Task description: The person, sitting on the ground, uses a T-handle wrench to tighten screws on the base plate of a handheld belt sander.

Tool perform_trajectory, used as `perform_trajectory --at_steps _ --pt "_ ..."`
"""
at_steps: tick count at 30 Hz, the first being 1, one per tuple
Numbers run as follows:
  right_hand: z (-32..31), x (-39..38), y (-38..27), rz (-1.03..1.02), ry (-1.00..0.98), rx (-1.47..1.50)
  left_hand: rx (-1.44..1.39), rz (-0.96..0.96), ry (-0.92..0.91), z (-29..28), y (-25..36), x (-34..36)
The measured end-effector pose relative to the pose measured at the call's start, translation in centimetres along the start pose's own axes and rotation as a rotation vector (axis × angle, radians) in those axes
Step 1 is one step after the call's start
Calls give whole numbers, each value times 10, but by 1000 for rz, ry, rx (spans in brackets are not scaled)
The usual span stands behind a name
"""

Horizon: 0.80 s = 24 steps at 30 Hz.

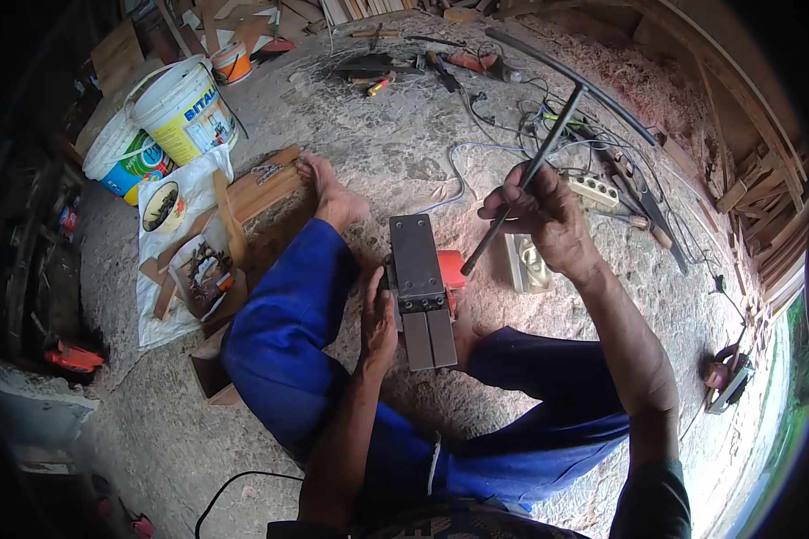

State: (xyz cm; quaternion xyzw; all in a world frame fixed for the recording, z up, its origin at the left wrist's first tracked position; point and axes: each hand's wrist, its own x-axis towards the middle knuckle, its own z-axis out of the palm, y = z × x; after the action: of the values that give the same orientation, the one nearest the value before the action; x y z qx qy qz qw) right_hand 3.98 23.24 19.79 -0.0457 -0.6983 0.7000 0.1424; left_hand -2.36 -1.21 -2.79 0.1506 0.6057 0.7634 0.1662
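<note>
A rough, pale concrete floor [391, 157] spreads around you, littered with tools and cables toward its far edge. At the left, two plastic buckets [175, 117] stand by the far end of a white cloth [180, 321]; on that cloth a pale bowl [176, 218] of small dark pieces sits near the left edge, and wooden boards [261, 193] lie at its right edge. Your left hand [380, 319] lies along the left side of a red-bodied tool [425, 256], its fingers close together; you cannot tell whether they grip it. The tool is between your legs, its grey metal sole facing up. To its right, a white container [515, 274] sits near your right hand [557, 220], whose fingers are closed around a T-shaped metal rod [557, 126]. The rod slants, crossbar high, lower tip just beside the tool's red part. Farther right lies a power strip [593, 191]
</note>
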Motion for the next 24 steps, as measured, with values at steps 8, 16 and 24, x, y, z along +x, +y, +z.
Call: perform_trajectory --at_steps 8,16,24 --pt "50 -15 43 -8 -95 -1 127 -11 24 6 19 -3" --pt "62 -18 59 -47 -150 -171 145 -7 75 2 22 -5" --pt "65 -16 61 -15 -163 -223 142 -32 71 -1 22 -6"
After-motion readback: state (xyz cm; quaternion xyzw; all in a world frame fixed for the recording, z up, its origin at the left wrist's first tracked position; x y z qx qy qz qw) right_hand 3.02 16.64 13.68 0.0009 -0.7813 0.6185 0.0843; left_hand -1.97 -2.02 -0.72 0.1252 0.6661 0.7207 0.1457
